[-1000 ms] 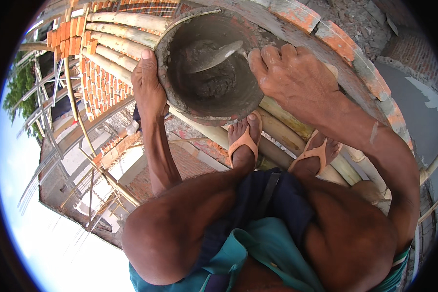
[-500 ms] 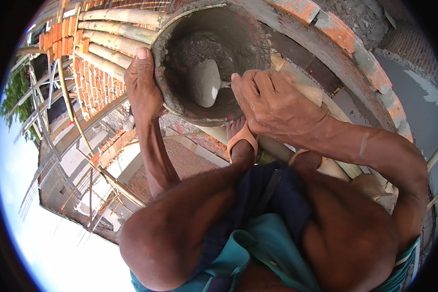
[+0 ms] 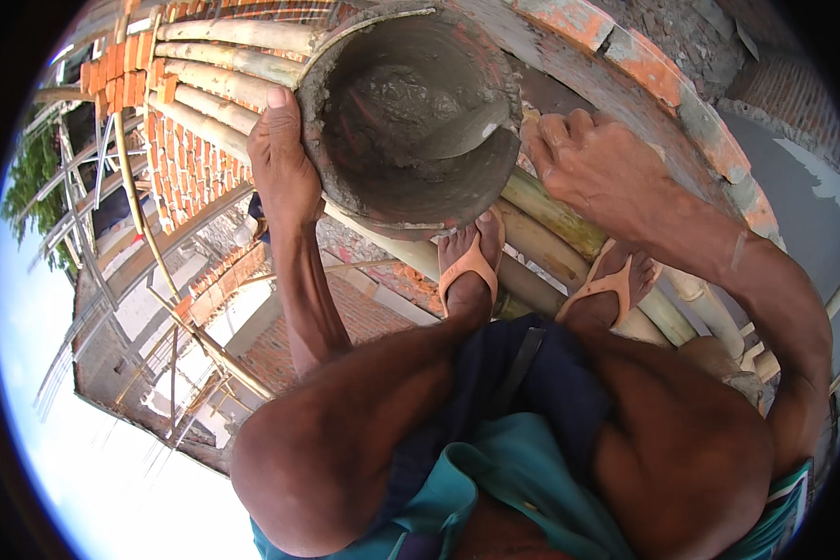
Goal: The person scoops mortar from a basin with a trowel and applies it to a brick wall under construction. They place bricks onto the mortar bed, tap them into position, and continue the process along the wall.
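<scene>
My left hand [image 3: 286,163] grips the left rim of a round, mortar-crusted bucket [image 3: 476,191], thumb up along its outer side. Wet grey mortar [image 3: 392,98] coats the bottom and walls inside. My right hand [image 3: 593,159] is closed at the bucket's right rim around the handle of a trowel [image 3: 462,133]; the handle itself is hidden by the fingers. The trowel's grey blade reaches into the bucket, its tip against the mortar. The bucket tilts so that its mouth faces me.
Below my sandalled feet [image 3: 469,266] run bamboo poles [image 3: 541,243]. A curved brick wall edge [image 3: 658,79] bends round the far right. More bamboo poles [image 3: 229,61] and stacked orange bricks [image 3: 121,70] lie at the far left. Past the left side is a drop with scaffolding poles [image 3: 219,350].
My right hand has moved right and slightly up, drawing the trowel from the bucket's middle toward its right rim. The blade has turned to point left. My left hand stays on the rim.
</scene>
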Motion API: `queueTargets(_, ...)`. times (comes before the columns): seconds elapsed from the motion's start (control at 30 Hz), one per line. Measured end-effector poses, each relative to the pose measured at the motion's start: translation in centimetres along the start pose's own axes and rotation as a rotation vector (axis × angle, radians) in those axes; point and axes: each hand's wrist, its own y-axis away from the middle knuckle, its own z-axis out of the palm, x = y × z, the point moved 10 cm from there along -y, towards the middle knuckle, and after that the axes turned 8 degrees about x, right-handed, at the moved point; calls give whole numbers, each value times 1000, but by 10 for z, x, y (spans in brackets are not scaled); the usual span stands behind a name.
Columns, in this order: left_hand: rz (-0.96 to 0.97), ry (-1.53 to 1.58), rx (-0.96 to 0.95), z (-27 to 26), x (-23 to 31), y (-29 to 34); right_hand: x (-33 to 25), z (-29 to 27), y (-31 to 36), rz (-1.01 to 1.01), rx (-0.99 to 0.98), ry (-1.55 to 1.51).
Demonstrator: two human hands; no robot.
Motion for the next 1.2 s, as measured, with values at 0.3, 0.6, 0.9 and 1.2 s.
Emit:
queueTargets(0.3,-42,31,28,-3,1,0,-6,-1,-7,20,7,-102)
queueTargets(0.6,-52,57,-12,5,-4,1,-18,-30,-20,8,61,-172)
queueTargets(0.9,-8,13,41,13,2,8,32,11,-23,217,272,171)
queueTargets(1.2,96,-78,25,19,14,27,28,9,16,141,-129,-308)
